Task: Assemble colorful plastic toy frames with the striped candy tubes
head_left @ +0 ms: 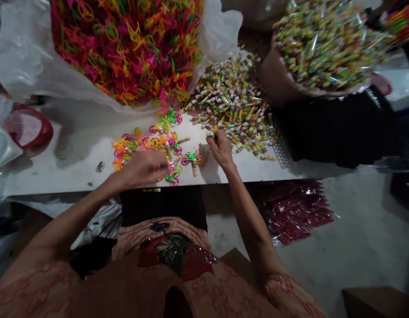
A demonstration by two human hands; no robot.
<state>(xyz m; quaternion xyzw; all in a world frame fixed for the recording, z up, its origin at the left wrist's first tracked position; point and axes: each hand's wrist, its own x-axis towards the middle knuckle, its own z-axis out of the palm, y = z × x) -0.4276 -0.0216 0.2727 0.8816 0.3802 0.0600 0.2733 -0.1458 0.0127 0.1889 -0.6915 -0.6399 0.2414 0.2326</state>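
Observation:
My left hand (pixel 148 167) is over a small pile of bright plastic pieces (pixel 125 148) on the white table; motion blurs its fingers. My right hand (pixel 220 148) has thumb and fingers pinched at the near left edge of a heap of small candy-coloured tubes (pixel 237 97); what they hold is too small to make out. Between the hands lies one green, pink and orange plastic piece (pixel 193 157) with a yellow tube pointing towards me.
A large plastic-lined container of neon pieces (pixel 131 48) stands at the back left. A full tub of tubes (pixel 277 73) and a black bag (pixel 333 128) are at right. A red round container (pixel 42 130) sits far left.

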